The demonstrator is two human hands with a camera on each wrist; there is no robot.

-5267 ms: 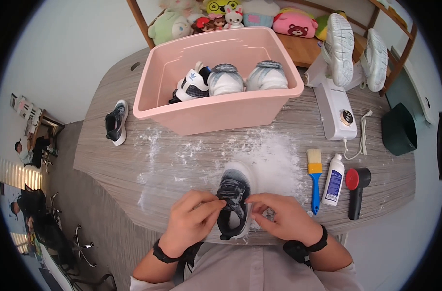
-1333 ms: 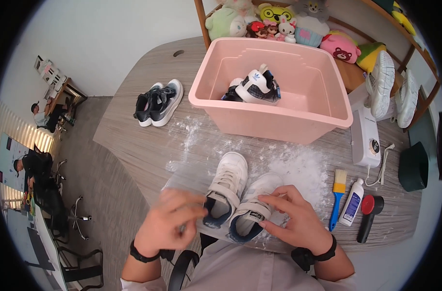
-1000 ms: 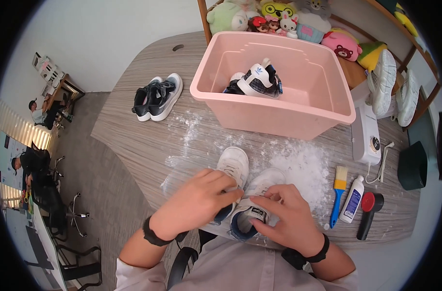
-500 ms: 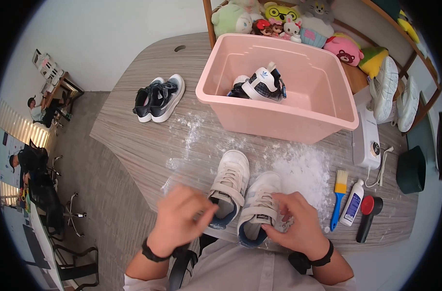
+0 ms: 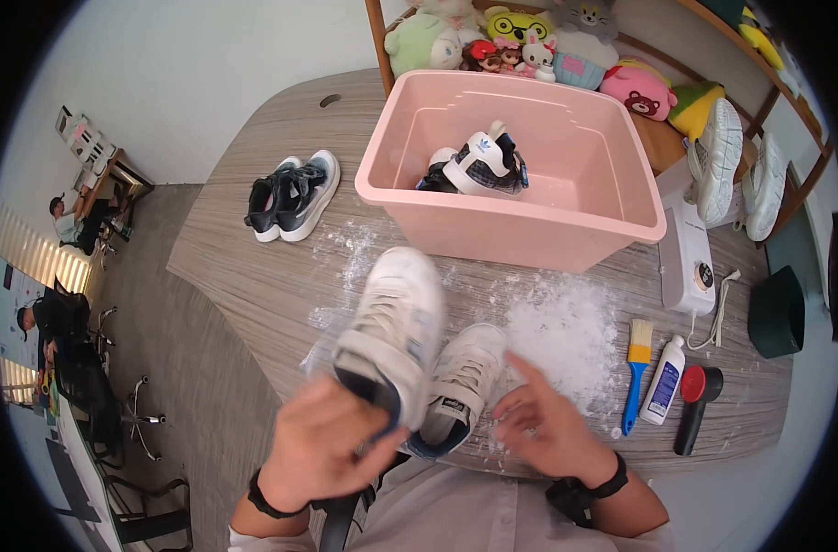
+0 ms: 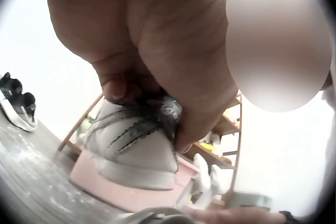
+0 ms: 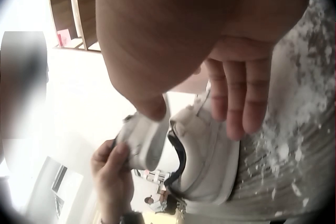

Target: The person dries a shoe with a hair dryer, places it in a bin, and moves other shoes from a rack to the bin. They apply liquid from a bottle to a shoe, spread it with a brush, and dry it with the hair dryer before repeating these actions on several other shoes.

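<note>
My left hand [image 5: 322, 446] grips a white sneaker [image 5: 396, 299] by its heel, with the toe pointing away from me. In the left wrist view, thumb and fingers pinch the back of that sneaker [image 6: 134, 155], which is clear of the table. Its mate, a second white sneaker [image 5: 472, 375] with a strap and navy lining, stands on the table just to the right. Beside it my right hand [image 5: 555, 431] is spread, fingers nearly straight. The right wrist view has those fingers [image 7: 236, 92] hanging alongside the standing sneaker [image 7: 210, 161] without wrapping it.
A pink bin [image 5: 520, 225] holding black-and-white shoes stands ahead. Black sneakers [image 5: 294, 198] sit at left. White powder [image 5: 566, 331] coats the table. At right lie a brush [image 5: 636, 377], bottle [image 5: 663, 379] and black-and-red tool [image 5: 695, 409], near a shoe dryer [image 5: 686, 248].
Earlier a black sneaker lay between the hands; a black pair now stands at left. Since half a second ago the left hand has lifted one white sneaker, and the right hand has opened away from the other.
</note>
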